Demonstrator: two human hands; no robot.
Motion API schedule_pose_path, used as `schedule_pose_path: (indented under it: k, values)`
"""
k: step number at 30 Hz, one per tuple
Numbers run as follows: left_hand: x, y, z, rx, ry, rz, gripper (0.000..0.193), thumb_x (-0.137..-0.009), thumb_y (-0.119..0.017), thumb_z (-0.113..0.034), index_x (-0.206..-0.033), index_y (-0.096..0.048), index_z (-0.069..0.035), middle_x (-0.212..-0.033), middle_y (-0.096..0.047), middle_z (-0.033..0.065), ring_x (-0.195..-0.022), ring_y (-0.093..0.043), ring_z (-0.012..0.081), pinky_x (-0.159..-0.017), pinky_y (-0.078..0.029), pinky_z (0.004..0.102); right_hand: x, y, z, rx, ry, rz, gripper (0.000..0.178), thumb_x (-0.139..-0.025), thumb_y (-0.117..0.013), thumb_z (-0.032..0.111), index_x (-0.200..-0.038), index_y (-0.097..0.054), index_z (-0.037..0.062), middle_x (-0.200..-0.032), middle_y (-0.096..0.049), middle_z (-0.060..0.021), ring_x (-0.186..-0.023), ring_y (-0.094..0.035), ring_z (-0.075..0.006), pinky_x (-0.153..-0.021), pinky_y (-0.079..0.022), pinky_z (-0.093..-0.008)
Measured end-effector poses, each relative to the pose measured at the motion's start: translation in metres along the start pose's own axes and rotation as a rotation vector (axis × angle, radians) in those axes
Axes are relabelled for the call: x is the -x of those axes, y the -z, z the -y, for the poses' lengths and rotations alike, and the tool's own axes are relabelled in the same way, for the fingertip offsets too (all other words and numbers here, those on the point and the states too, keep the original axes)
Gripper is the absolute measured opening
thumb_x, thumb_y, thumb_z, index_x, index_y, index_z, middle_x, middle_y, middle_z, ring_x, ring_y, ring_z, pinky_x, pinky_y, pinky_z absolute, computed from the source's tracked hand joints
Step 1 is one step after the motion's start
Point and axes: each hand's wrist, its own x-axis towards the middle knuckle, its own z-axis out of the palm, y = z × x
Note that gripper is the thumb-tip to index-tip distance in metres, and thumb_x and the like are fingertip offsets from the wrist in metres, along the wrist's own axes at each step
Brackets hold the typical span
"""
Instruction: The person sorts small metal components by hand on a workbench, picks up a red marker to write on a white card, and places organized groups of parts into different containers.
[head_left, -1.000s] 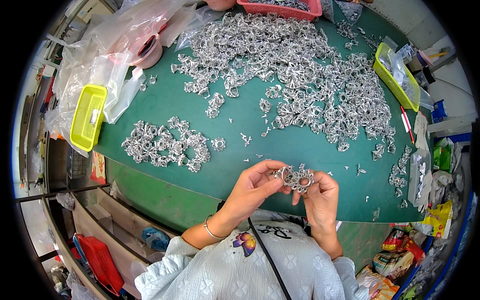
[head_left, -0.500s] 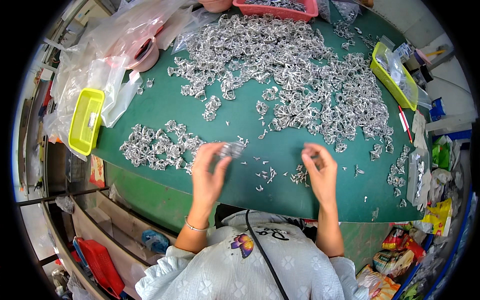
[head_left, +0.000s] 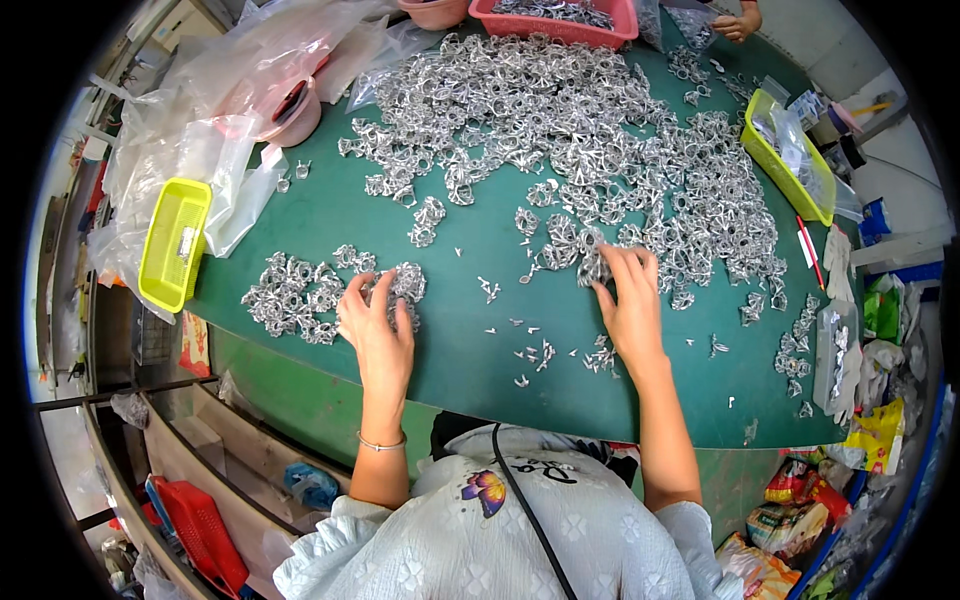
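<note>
My left hand is over a smaller pile of silvery metal ring-like pieces at the left of the green table. Its fingers are spread, the tips against the pile's right part. At the near edge of the large heap of the same pieces, my right hand has thumb and forefinger closed about a silvery ring-like piece; its exact shape is blurred. Between my hands lie small loose metal bits, with another little cluster beside my right wrist.
Yellow-green baskets stand left and right. A red tray of metal parts sits at the far edge. Clear plastic bags and a pink bowl fill the far left. Another person's hand reaches in far right.
My left hand has moved left and set the metal piece it held onto the smaller pile. My right hand has reached forward to the large heap. Another person's hand has appeared far right.
</note>
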Motion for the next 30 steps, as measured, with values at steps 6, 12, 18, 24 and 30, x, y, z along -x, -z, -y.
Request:
schedule_pose_path:
  k: [6, 12, 18, 24, 30]
  values:
    - [-0.009, -0.007, -0.003, 0.038, -0.109, -0.081, 0.032, -0.074, -0.069, -0.014, -0.101, -0.056, -0.005, -0.113, -0.049, 0.0135, -0.105, -0.045, 0.0309, -0.089, -0.033, 0.0420, 0.028, 0.022, -0.005, -0.015, -0.087, -0.076, 0.037, -0.067, -0.067, -0.003, -0.102, -0.056, 0.0012, -0.095, -0.058, -0.0125, -0.090, -0.053, -0.0298, -0.080, -0.044, -0.0380]
    - [-0.012, -0.010, -0.021, 0.175, -0.265, 0.302, 0.023, -0.069, -0.068, -0.003, -0.087, -0.053, -0.006, -0.093, -0.054, 0.0083, -0.093, -0.053, 0.0280, -0.092, -0.033, 0.0466, 0.049, 0.036, -0.013, -0.189, -0.356, -0.142, 0.036, -0.069, -0.070, 0.000, -0.102, -0.057, 0.0002, -0.092, -0.059, -0.0141, -0.083, -0.059, -0.0261, -0.075, -0.046, -0.0344]
    - [-0.006, -0.010, -0.009, -0.038, -0.284, 0.221, 0.026, -0.068, -0.057, 0.008, -0.090, -0.054, -0.007, -0.096, -0.049, 0.0072, -0.100, -0.048, 0.0281, -0.098, -0.024, 0.0569, 0.063, 0.043, -0.033, -0.481, -0.576, -0.136, 0.034, -0.073, -0.069, 0.000, -0.105, -0.056, 0.0000, -0.095, -0.061, -0.0100, -0.081, -0.059, -0.0162, -0.073, -0.046, -0.0260]
    - [-0.005, 0.001, -0.016, -0.047, -0.290, 0.192, 0.024, -0.069, -0.061, 0.004, -0.091, -0.056, -0.006, -0.103, -0.048, 0.0112, -0.104, -0.046, 0.0309, -0.096, -0.028, 0.0507, 0.066, 0.047, -0.031, -1.039, -0.664, -0.253, 0.031, -0.081, -0.060, -0.002, -0.111, -0.050, -0.0007, -0.098, -0.060, -0.0121, -0.081, -0.060, -0.0175, -0.072, -0.048, -0.0261]
    - [0.015, -0.025, -0.084, 0.314, -0.410, 0.288, 0.037, -0.068, -0.069, -0.006, -0.103, -0.057, -0.008, -0.111, -0.047, 0.0135, -0.107, -0.044, 0.0328, -0.090, -0.034, 0.0416, 0.064, 0.054, -0.021, -1.416, -0.689, -0.316, 0.025, -0.087, -0.054, 0.004, -0.112, -0.050, -0.0010, -0.098, -0.061, -0.0141, -0.081, -0.061, -0.0188, -0.072, -0.050, -0.0293]
